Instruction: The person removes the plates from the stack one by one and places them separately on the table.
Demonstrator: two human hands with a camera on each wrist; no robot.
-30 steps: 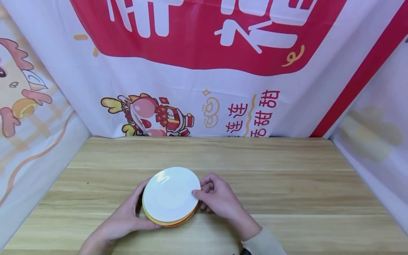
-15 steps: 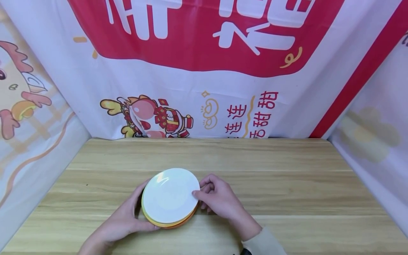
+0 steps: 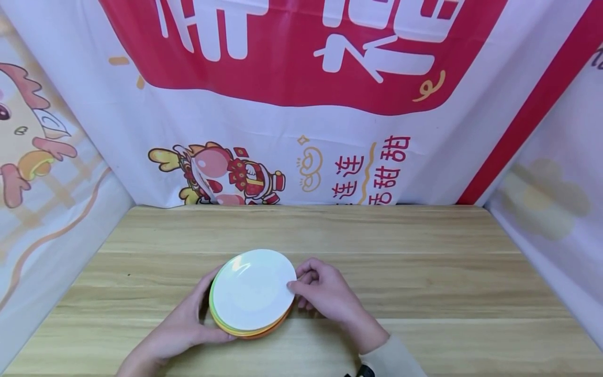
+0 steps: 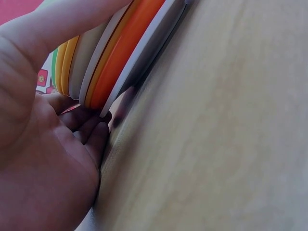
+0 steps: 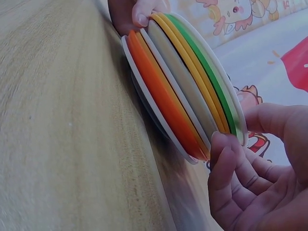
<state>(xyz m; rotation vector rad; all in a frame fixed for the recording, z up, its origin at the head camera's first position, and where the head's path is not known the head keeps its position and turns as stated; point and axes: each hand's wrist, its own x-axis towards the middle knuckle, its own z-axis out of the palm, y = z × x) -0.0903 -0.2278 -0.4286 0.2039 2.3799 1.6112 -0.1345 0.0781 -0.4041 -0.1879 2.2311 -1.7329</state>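
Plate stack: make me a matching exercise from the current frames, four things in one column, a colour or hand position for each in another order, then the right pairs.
Column one
1. Top plate
2. Plate just beneath it
3. Left hand
4. Right hand

Column two
A. Grips the stack at its left side, head view
B. Pinches the top plate's edge
C. White
D. Green

Pairs: 1-C; 2-D; 3-A; 4-B
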